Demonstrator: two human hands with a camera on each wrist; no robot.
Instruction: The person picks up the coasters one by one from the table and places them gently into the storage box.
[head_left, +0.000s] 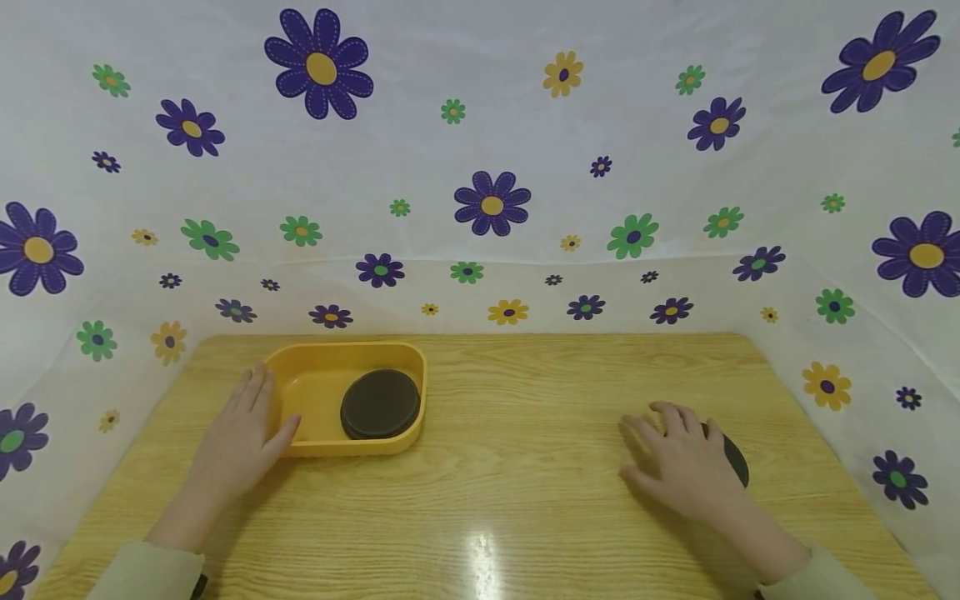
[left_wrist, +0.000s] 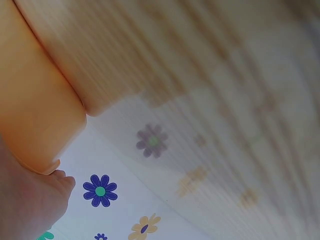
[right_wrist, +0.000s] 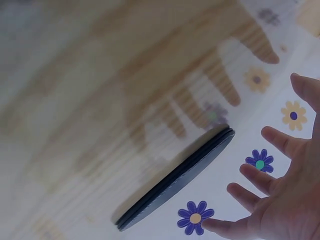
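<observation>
In the head view, a yellow rectangular tub (head_left: 315, 450) stands at the left of the table. Its right part holds a dark round, flat disc (head_left: 380, 404). My left hand (head_left: 236, 433) rests on the tub's left rim with fingers straight, the thumb over the near edge. The left wrist view shows this hand (left_wrist: 32, 200) against the tub's rim and outer wall (left_wrist: 40, 90). On the right, my right hand (head_left: 686, 458) hovers, fingers spread, partly hiding a second dark disc (head_left: 737, 460). A gap separates hand (right_wrist: 285, 190) from the grooved disc (right_wrist: 180, 180) in the right wrist view.
The light wood table (head_left: 510, 433) is enclosed at the back and sides by a white flowered cloth (head_left: 525, 125). Between the tub and my right hand lies bare wood. Reflections of hand and flowers show on the tabletop in the right wrist view.
</observation>
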